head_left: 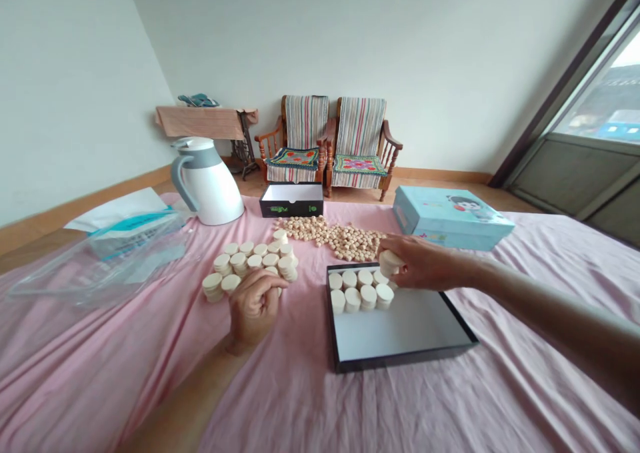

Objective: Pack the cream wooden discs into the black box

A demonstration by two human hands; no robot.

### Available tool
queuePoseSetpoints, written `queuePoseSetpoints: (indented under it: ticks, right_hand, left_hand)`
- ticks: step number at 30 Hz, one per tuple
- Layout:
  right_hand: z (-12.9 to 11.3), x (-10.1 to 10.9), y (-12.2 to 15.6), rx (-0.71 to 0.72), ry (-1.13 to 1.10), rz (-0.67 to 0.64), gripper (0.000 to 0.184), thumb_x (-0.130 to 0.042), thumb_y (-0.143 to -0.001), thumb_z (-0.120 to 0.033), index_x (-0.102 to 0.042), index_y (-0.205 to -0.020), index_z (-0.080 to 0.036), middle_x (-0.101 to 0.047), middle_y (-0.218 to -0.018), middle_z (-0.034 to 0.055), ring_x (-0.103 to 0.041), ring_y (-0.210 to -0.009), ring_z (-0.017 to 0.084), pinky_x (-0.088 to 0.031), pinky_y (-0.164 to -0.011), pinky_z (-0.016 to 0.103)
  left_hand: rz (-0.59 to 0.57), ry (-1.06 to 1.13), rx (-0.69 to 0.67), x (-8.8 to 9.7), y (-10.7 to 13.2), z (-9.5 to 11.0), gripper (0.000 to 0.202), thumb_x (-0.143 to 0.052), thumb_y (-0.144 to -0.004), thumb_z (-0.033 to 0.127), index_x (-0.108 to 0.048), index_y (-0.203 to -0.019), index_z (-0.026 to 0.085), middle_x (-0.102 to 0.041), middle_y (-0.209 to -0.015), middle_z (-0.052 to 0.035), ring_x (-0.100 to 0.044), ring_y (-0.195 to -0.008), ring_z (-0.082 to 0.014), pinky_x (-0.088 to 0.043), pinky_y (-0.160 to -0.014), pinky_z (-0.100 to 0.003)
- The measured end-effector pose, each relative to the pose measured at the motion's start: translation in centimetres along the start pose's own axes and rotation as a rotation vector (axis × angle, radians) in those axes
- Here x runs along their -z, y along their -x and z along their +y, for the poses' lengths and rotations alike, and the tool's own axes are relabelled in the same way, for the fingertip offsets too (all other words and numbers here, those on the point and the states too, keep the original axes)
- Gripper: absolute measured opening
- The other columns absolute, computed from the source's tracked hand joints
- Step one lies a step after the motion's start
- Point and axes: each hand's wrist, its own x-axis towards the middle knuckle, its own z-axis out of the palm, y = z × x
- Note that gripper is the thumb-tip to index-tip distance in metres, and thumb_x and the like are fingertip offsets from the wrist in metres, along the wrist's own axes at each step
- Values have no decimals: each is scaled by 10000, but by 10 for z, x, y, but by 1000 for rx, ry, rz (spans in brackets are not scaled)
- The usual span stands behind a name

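Note:
My right hand [417,263] is closed round a short stack of pale round wooden discs [390,264], held above the far edge of a black-rimmed open box [405,360]. Two rows of disc stacks [369,296] stand upright in the box's far left part; my right hand partly covers the back row. On the left, my left hand [255,306] has its fingers curled at the near side of a cluster of similar disc stacks [240,261]. Its fingers hide whatever they grip. Beyond the box lies a spread of small pale wooden pieces [350,242].
A pink cloth [280,393] covers the surface. Behind stand a white-and-grey jug [215,186], a black box [293,208] and a light blue box [450,218]. Clear plastic packaging [115,253] lies at left. Two wooden chairs [305,123] are by the wall.

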Motion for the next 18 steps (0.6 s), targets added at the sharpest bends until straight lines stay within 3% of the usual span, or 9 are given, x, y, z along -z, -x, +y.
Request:
queuePoseSetpoints:
  ticks: [5, 7, 9, 11, 14, 18]
  right_hand:
    - [16, -42, 37, -94, -1, -49, 203, -538, -624, -134, -546, -824, -164, -606, -893, 93, -559, -807, 194, -409, -715, 268]
    - [18, -57, 42, -117, 4, -65, 275, -539, -632, -136, -568, -906, -135, -604, -971, 131, -564, -881, 222, -417, -776, 290]
    - [18, -68, 43, -126, 10, -93, 346, -544, -655, -153, -573, -996, -101, -599, -1026, 163, -559, -951, 251, -411, -831, 315]
    - [18, -76, 42, -128, 13, -107, 397, -545, -674, -160, -563, -1060, -70, -599, -1055, 185, -551, -996, 272, -401, -864, 335]
    - [19, -83, 38, -136, 11, -89, 416, -542, -674, -137, -562, -1080, -50, -611, -1053, 196, -560, -995, 279, -404, -852, 335]
    - [20, -88, 33, -139, -23, -75, 383, -536, -653, -85, -584, -1033, -82, -640, -1010, 168, -583, -965, 256, -415, -794, 294]
  left_hand:
    - [2, 10, -12, -6, -2, 9, 272, -441, -825, 55, -627, -709, 217, -606, -681, -18, -571, -703, -172, -456, -663, -311]
    - [-67, 28, -42, -9, -7, 22, 263, -445, -820, 50, -644, -756, 210, -623, -720, -16, -582, -736, -173, -467, -682, -306]
    - [-248, 73, -91, -16, -15, 40, 278, -448, -817, 43, -667, -868, 205, -660, -818, -22, -599, -805, -169, -486, -725, -297]
    - [-518, 142, -151, -28, -24, 59, 329, -446, -832, 46, -649, -1039, 201, -671, -988, -50, -600, -934, -164, -490, -826, -301]
    - [-836, 180, -335, -51, -36, 84, 366, -459, -837, 60, -612, -1142, 190, -638, -1132, -74, -572, -1051, -181, -451, -936, -327]
    - [-1016, 119, -478, -78, -46, 99, 395, -470, -796, 40, -581, -1156, 157, -621, -1136, -94, -559, -1065, -199, -425, -966, -322]
